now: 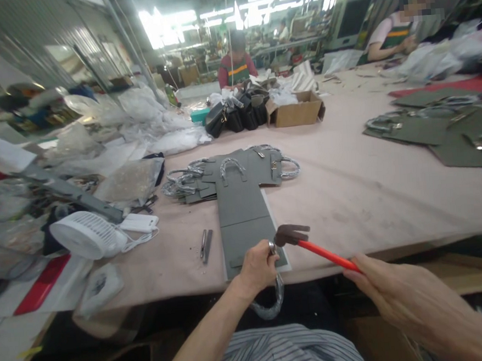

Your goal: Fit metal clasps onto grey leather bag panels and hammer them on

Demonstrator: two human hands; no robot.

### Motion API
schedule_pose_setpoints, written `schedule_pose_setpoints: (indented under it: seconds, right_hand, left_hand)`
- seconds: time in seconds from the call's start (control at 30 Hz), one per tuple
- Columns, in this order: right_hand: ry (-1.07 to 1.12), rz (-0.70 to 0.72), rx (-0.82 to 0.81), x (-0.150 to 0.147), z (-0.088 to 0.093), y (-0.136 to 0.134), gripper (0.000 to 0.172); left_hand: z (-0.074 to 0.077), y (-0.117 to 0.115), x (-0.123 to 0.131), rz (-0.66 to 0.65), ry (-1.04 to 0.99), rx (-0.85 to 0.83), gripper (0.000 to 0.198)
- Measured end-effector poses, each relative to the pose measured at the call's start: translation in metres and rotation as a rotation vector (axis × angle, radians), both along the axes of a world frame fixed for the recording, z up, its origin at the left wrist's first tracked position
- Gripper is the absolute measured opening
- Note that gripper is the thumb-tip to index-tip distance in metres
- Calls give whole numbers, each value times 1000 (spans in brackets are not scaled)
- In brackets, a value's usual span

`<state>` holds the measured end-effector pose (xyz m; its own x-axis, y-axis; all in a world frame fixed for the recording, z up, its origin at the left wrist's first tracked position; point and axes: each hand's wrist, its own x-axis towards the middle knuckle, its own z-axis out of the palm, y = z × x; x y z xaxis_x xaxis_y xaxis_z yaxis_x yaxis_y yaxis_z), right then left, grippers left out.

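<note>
Right hand (373, 275): lower right of the frame, closed around the red handle of one hammer (329, 256).
Left hand (257, 264): bottom center, fingers pinched on one small metal piece (271, 248), just beside the hammer's head; whether they touch, I cannot tell.
Wrapped handle (279, 301): one, below the left hand, hanging past the table edge.
Gray panel (243, 208): one long piece, center, flat on the table (341, 195); the left hand covers part of its near end.
Slim metal tools (206, 246): two, side by side, left of the panel.
Left side: one white fan (88, 235), one white box (139, 223) with a cable, one red strip (44, 283) at lower left.
Beyond the panel: overlapping gray pieces (267, 170) with wrapped handles, too layered to count.
Right edge: another gray pile (448, 133), uncounted.
Upper center: black bags (236, 117) crowded against one cardboard box (296, 112).
Far side: two people nearby, one upper center (237, 65), one upper right (396, 35).
</note>
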<state>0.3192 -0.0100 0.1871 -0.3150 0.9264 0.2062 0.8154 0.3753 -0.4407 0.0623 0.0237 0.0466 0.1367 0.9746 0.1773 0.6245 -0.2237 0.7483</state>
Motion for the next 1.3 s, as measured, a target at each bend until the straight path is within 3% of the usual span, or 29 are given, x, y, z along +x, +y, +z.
schedule_pose_setpoints:
  seconds: [0.17, 0.27, 0.33, 0.47, 0.63, 0.73, 0.83, 0.9, 1.0, 1.07, 1.17, 1.3]
  right_hand:
    - [72, 25, 243, -2, 3, -2, 28]
    - [-55, 132, 169, 7, -9, -4, 34]
    - [-139, 106, 48, 17, -20, 0, 39]
    - [-30, -78, -210, 28, -48, 23, 45]
    - [95, -146, -474, 15, -103, 65, 43]
    - [-112, -198, -369, -1, -130, 79, 34]
    - [-188, -92, 13, -23, -142, 81, 34]
    - [-75, 88, 122, -42, -147, 76, 44]
    - [132, 348, 7, -67, -159, 67, 50]
    - [215, 402, -89, -77, -170, 62, 49]
    - [289, 378, -150, -80, -182, 56, 53]
    - [333, 366, -180, -76, -185, 54, 56]
  left_hand:
    - [3, 1, 2, -22, 40, -28, 14]
    - [3, 2, 4, -29, 86, -52, 14]
    - [2, 2, 5, -29, 98, -59, 15]
    - [3, 1, 6, -13, 99, -63, 14]
    - [14, 0, 7, -22, 116, -104, 13]
    - [20, 0, 5, -45, 118, -96, 8]
    - [20, -2, 3, -61, 67, -55, 4]
    - [17, -4, 2, -56, 21, -20, 7]
    - [8, -7, 1, -65, -35, 42, 14]
    - [3, -7, 2, -60, -84, 55, 14]
    - [1, 0, 2, 112, -281, -72, 13]
    - [7, 17, -24, 482, -768, -286, 43]
